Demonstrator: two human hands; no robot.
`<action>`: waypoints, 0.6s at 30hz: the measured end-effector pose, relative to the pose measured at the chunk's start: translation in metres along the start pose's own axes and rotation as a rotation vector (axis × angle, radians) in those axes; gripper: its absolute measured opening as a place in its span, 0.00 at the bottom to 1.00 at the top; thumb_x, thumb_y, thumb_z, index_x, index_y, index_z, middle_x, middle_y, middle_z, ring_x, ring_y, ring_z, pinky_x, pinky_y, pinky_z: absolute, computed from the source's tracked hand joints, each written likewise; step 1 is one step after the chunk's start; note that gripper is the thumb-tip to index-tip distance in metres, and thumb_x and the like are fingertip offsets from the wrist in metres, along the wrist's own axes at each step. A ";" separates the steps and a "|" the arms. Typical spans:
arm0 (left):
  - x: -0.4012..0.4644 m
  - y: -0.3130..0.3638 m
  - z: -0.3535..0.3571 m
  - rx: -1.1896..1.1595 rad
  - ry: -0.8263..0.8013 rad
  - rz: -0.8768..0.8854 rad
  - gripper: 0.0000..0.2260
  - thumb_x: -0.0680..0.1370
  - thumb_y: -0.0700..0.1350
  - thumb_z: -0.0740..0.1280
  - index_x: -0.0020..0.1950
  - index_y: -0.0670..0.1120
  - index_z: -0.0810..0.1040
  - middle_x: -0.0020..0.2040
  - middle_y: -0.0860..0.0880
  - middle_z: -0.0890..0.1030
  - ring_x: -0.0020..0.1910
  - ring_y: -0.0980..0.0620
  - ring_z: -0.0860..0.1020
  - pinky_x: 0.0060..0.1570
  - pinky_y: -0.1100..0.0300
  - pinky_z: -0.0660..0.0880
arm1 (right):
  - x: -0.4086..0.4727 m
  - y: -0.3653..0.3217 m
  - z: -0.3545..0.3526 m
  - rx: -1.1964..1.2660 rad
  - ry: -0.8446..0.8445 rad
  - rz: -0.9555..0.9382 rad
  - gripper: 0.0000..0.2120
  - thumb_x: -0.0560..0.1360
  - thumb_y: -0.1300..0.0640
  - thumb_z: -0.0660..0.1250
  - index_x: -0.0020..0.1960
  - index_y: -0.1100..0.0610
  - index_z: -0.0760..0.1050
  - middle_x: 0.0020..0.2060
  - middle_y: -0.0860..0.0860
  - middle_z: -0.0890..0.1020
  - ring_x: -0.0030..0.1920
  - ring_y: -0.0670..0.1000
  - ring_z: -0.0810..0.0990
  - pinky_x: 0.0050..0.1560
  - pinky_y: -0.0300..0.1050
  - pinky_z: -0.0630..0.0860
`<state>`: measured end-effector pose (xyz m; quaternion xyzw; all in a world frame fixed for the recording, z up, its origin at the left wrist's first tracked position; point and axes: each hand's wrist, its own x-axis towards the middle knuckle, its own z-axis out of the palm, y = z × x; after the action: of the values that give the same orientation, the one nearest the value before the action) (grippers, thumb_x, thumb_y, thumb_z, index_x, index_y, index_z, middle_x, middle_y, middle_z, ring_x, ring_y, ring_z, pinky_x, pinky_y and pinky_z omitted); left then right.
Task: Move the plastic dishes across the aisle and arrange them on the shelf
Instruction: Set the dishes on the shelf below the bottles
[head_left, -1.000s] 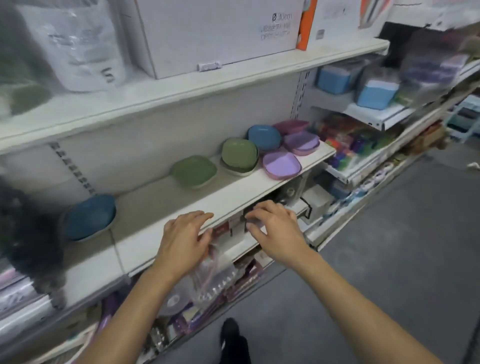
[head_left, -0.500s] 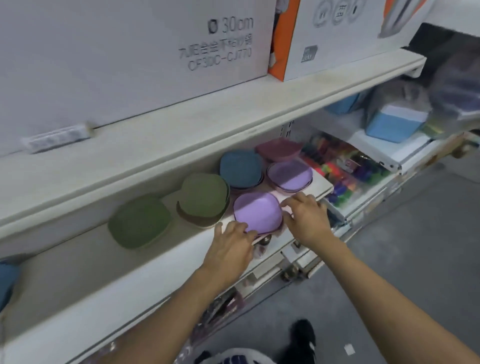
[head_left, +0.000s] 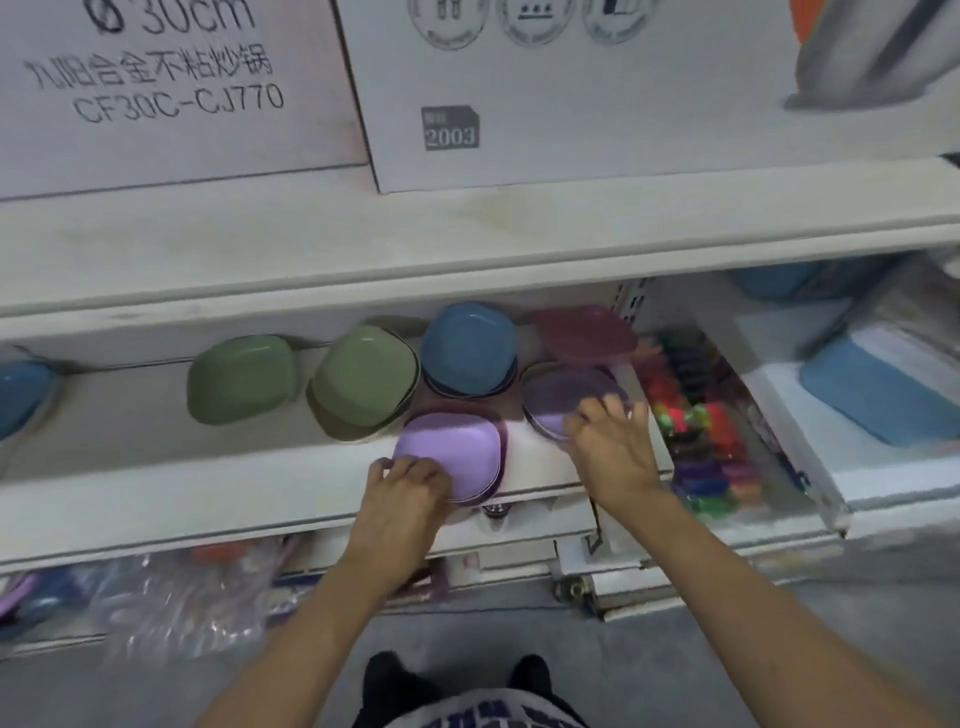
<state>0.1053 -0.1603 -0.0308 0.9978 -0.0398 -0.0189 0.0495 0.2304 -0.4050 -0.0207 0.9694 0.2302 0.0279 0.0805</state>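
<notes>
On the middle shelf (head_left: 270, 483) both bare arms reach in from below, so that's where everything is happening. Left hand (head_left: 402, 486) has its fingers curled over the near edge of the lilac stack (head_left: 449, 449), so that grip is clamped on it right at the shelf's front lip. Right hand (head_left: 608, 441) is palm down with fingers curled onto the near rim of the purple stack (head_left: 566, 402), which sits a bit further back and to the right; looks like a hold, but it's kinda blurry there.

Shelving is white, a bit scuffed, with a second board (head_left: 467, 234) above carrying two big cardboard boxes: a left box (head_left: 171, 88) printed "30cm" and "CF30C-CJ770", and a right box (head_left: 597, 93) marked "2003". Floor (head_left: 675, 660) is grey, and dark shoes (head_left: 457, 680) show at the bottom.

Dishes are all smooth matte plastic, squarish with rounded corners. Behind the lilac ones there's a green stack (head_left: 363, 382), a single green dish (head_left: 241, 376) left of it, a blue stack (head_left: 467, 348) further back, and a maroon dish (head_left: 582, 332) behind the purple ones. Another blue dish (head_left: 21, 395) sits way off at the left edge. Bright multicoloured packs (head_left: 696, 431) fill the bay to the right, and crinkly clear bags (head_left: 182, 597) sit on the lower shelf.
</notes>
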 end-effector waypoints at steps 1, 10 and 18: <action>0.001 0.003 -0.004 -0.035 0.030 -0.024 0.06 0.71 0.49 0.74 0.41 0.52 0.78 0.43 0.54 0.80 0.45 0.47 0.79 0.47 0.51 0.70 | 0.002 0.004 -0.003 0.025 0.053 -0.005 0.12 0.62 0.56 0.82 0.41 0.51 0.80 0.38 0.51 0.78 0.43 0.58 0.75 0.46 0.52 0.60; 0.007 0.034 -0.024 -0.066 0.154 -0.139 0.14 0.66 0.42 0.77 0.43 0.49 0.72 0.42 0.50 0.76 0.42 0.44 0.75 0.42 0.51 0.68 | -0.012 0.007 0.000 0.332 0.314 -0.074 0.10 0.70 0.60 0.75 0.48 0.52 0.78 0.44 0.51 0.75 0.47 0.58 0.73 0.50 0.57 0.69; 0.005 0.036 -0.026 0.066 0.213 -0.076 0.12 0.70 0.44 0.78 0.46 0.48 0.76 0.42 0.48 0.78 0.41 0.42 0.76 0.40 0.50 0.69 | -0.023 -0.002 0.006 0.349 0.348 -0.088 0.14 0.66 0.58 0.80 0.43 0.56 0.75 0.42 0.53 0.75 0.45 0.59 0.74 0.48 0.56 0.69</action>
<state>0.1084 -0.1940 -0.0016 0.9960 0.0031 0.0869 0.0196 0.2093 -0.4145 -0.0274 0.9383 0.2839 0.1506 -0.1278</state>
